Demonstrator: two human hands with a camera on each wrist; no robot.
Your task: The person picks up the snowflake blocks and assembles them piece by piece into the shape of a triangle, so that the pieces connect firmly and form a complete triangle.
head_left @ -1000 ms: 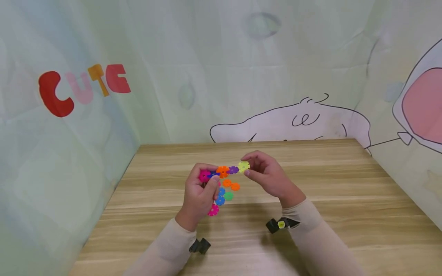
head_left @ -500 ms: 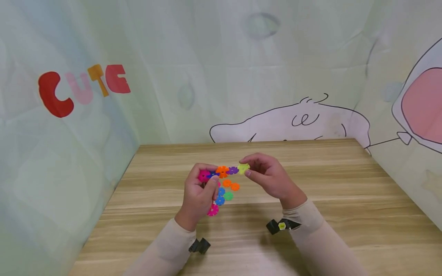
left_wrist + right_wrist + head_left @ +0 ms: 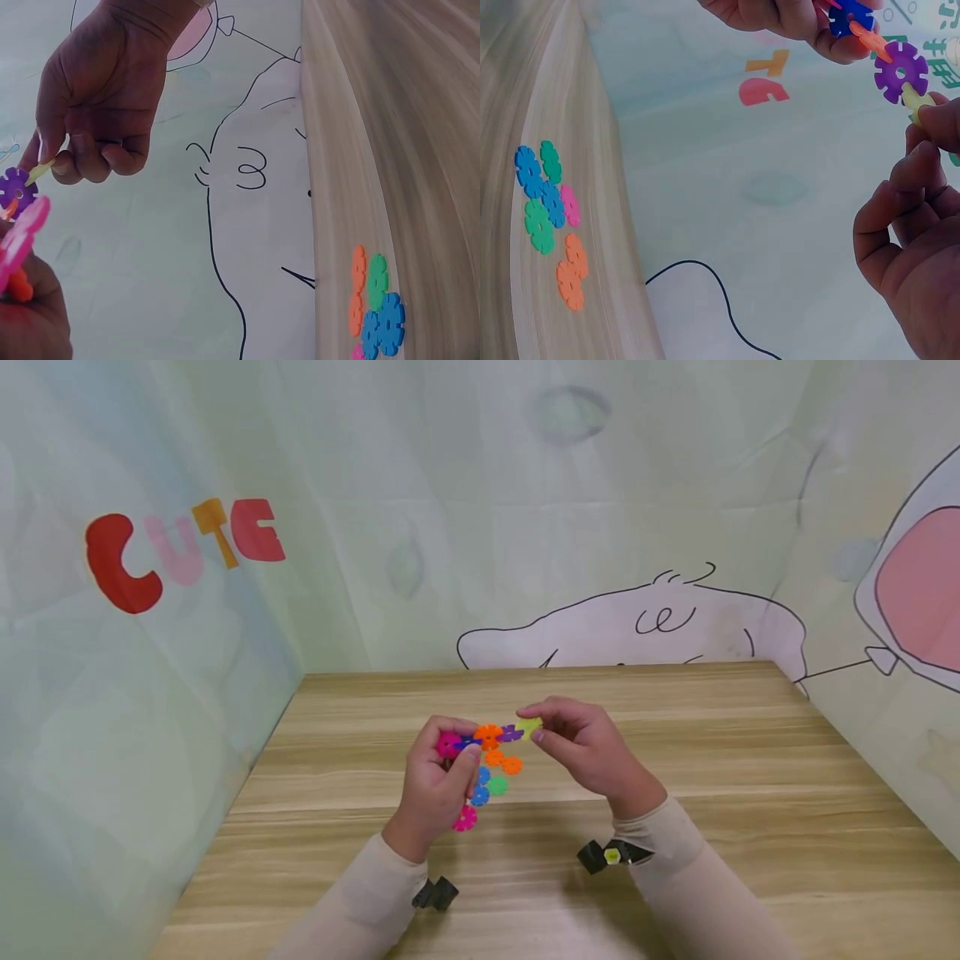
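In the head view my left hand [image 3: 433,793] pinches a chain of plastic snowflake discs above the table. The chain runs from a pink disc [image 3: 448,744] through a dark blue disc [image 3: 841,22] and an orange disc [image 3: 489,739] to a purple disc [image 3: 889,75]. Thumb and forefinger of my right hand [image 3: 588,750] pinch a yellow disc [image 3: 529,727] at the chain's right end. Its edge meets the rim of the purple disc in the right wrist view, the two standing crosswise. My left fingers cover part of the pink and blue discs.
Loose discs lie on the wooden table [image 3: 712,752] below the hands: orange [image 3: 512,766], blue [image 3: 479,796], green [image 3: 497,786] and pink [image 3: 466,818], partly behind my left hand. A printed cloth backdrop [image 3: 390,527] stands along the table's back and sides.
The yellow disc has tipped flatter in my right fingers and stays at the purple disc. My right hand has dipped slightly; the chain and left hand have shifted a little right.
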